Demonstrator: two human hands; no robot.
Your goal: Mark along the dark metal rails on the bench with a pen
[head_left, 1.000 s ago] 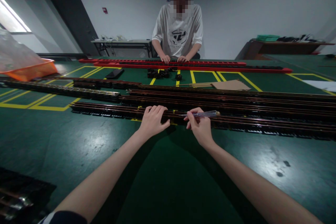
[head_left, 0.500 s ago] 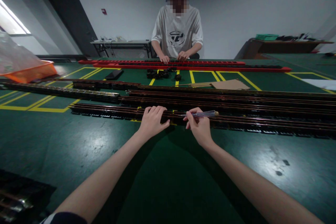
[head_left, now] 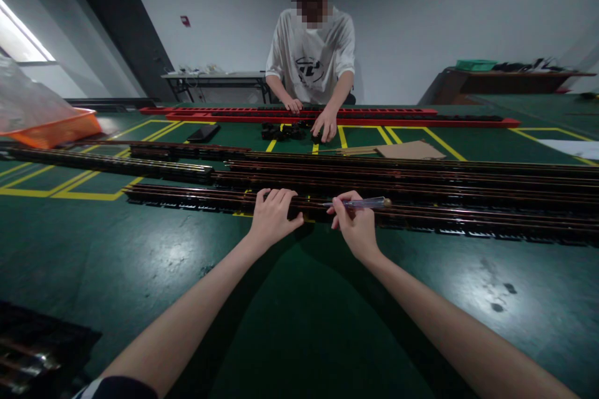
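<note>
One clear-handled tool (head_left: 369, 202) is pinched between the thumb and fingers of my right hand (head_left: 356, 224); from here it looks like a screwdriver. Its thin shaft points left over the nearest dark strip (head_left: 187, 196), and I lose the tip against the black, so I can't tell whether it touches. My left hand (head_left: 272, 215) arches over that same strip, thumb apart from the fingers along the near edge. Its fingertips are hard to make out, and I can't tell whether it clamps or merely presses. The strip lies crosswise on the green table (head_left: 309, 324), partly covered by both hands, and runs out of my view at the right.

Across from me, one of the co-worker's hands (head_left: 326, 126) reaches down over small black parts (head_left: 283, 131), hiding some of them. Red trays (head_left: 472, 123) stretch behind. My view cuts off the orange basket (head_left: 56, 131) at the left and a blurred dark bundle (head_left: 37, 349) at the lower left corner.
</note>
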